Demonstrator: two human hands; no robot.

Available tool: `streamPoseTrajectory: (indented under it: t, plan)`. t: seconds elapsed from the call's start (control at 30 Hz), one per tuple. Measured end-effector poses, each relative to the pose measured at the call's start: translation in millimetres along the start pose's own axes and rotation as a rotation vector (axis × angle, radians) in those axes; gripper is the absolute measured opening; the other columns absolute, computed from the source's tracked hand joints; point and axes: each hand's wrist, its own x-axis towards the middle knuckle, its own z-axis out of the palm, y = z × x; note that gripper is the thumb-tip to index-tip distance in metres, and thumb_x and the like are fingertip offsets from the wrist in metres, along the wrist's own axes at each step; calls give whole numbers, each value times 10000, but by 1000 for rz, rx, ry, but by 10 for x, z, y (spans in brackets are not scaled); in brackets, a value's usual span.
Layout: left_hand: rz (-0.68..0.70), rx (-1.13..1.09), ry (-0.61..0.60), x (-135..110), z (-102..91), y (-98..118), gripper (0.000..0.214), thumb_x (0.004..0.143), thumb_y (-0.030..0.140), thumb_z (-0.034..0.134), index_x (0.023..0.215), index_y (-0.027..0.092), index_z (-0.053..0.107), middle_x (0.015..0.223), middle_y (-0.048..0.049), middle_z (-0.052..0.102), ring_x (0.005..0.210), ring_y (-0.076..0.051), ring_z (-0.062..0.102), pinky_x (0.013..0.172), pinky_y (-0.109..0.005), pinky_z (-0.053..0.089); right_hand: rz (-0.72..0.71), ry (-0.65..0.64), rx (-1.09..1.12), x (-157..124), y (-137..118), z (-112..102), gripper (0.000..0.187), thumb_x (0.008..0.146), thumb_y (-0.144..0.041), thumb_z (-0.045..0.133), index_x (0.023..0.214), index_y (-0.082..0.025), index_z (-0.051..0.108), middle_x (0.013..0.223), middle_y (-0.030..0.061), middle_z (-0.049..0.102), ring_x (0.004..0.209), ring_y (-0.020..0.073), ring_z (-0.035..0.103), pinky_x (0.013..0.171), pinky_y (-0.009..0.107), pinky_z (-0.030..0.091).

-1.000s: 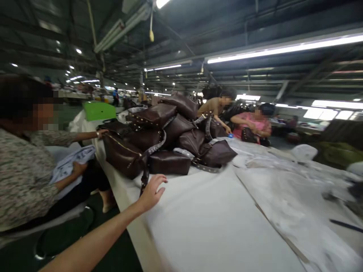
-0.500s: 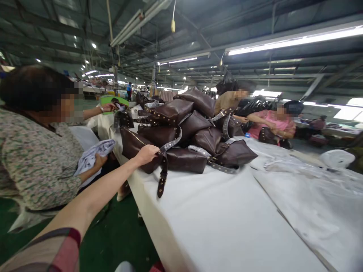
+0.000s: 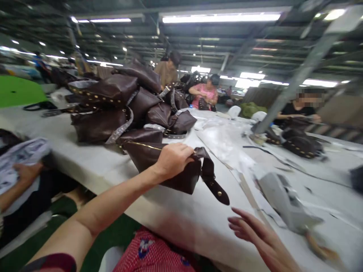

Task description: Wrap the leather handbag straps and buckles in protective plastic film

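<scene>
My left hand grips a dark brown leather handbag by its top edge, near the end of its gold zipper. The bag hangs tilted over the front part of the white-covered table. From its right end dangles a wide strap with a brass stud near the tip. My right hand reaches in from the lower right, fingers stretched out, just below the strap's tip and apart from it. Behind the held bag lies a pile of similar brown handbags with studded straps.
A grey tape dispenser stands on the table at right, beside clear plastic sheets. A slanted metal post rises behind it. Co-workers handle bags across the table; another person's hand holds cloth at left.
The view has swung right. My left hand has drawn one handbag off the front of the pile toward me and rightward. My right hand has come into view.
</scene>
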Motion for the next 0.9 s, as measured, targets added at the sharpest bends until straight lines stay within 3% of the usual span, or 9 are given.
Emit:
streamPoseTrajectory:
  t: [0.07, 0.13, 0.27, 0.33, 0.4, 0.5, 0.67, 0.8, 0.9]
  plan:
    - [150, -84, -64, -16, 307, 408, 140, 908, 299, 586, 908, 166, 630, 897, -65, 691, 874, -215, 628, 766, -337, 459, 135, -13, 380, -13, -33, 163, 770, 773, -719, 595, 1361, -232, 500, 1096, 151, 709, 983, 311, 703, 877, 500, 555]
    - [248, -148, -120, -66, 523, 660, 125, 897, 287, 598, 902, 165, 629, 887, -59, 691, 877, -215, 630, 786, -347, 464, 216, -74, 619, 32, -9, 326, 790, 768, -682, 640, 1382, -224, 447, 990, 131, 727, 894, 282, 717, 807, 474, 563]
    - [221, -181, -148, -65, 588, 764, 170, 884, 249, 596, 1015, 147, 637, 1033, -109, 699, 999, -252, 622, 913, -415, 462, 250, 8, 774, 152, 213, 573, 731, 585, -360, 872, 1216, -209, 536, 856, 54, 723, 717, 195, 681, 683, 334, 541]
    - [250, -150, -85, -34, 509, 800, 275, 891, 195, 554, 1151, 120, 607, 1234, -167, 639, 1145, -281, 573, 1016, -466, 413, 183, 86, 726, 207, 311, 632, 708, 549, -287, 852, 1182, -184, 552, 820, 47, 718, 660, 176, 648, 644, 307, 512]
    - [411, -135, -30, -20, 453, 934, 355, 900, 161, 512, 1245, 99, 565, 1381, -181, 547, 1270, -281, 493, 1111, -466, 335, 32, 151, 570, 250, 348, 632, 636, 619, -316, 781, 1196, -161, 561, 848, 66, 719, 697, 196, 645, 674, 331, 510]
    - [663, -110, -114, -2, 535, 1266, 260, 901, 127, 504, 1123, 112, 639, 1230, -115, 662, 1168, -222, 568, 1144, -379, 298, -171, 265, 318, 240, 307, 523, 587, 720, -342, 683, 1267, -172, 557, 952, 81, 713, 883, 248, 648, 805, 383, 510]
    - [537, 18, -266, 300, 827, 1556, 146, 842, 67, 572, 760, 94, 690, 750, -124, 726, 809, -236, 658, 971, -431, 381, -226, 301, 23, -12, 214, 176, 681, 836, -306, 532, 1482, -181, 354, 836, 17, 703, 719, 182, 624, 780, 356, 504]
    - [572, -49, -439, 634, 796, 1446, 190, 800, 268, 678, 667, 133, 694, 632, -108, 700, 687, -234, 647, 777, -393, 373, -276, 262, -171, -186, 253, -135, 658, 864, -261, 486, 1503, -199, 340, 788, 1, 685, 696, 166, 606, 780, 345, 488]
    - [589, -143, -455, 751, 747, 1342, 252, 803, 394, 680, 713, 159, 697, 659, -87, 700, 678, -222, 631, 705, -347, 342, -267, 280, -166, -243, 308, -307, 644, 863, -273, 511, 1488, -188, 378, 768, 5, 672, 683, 168, 593, 753, 348, 492]
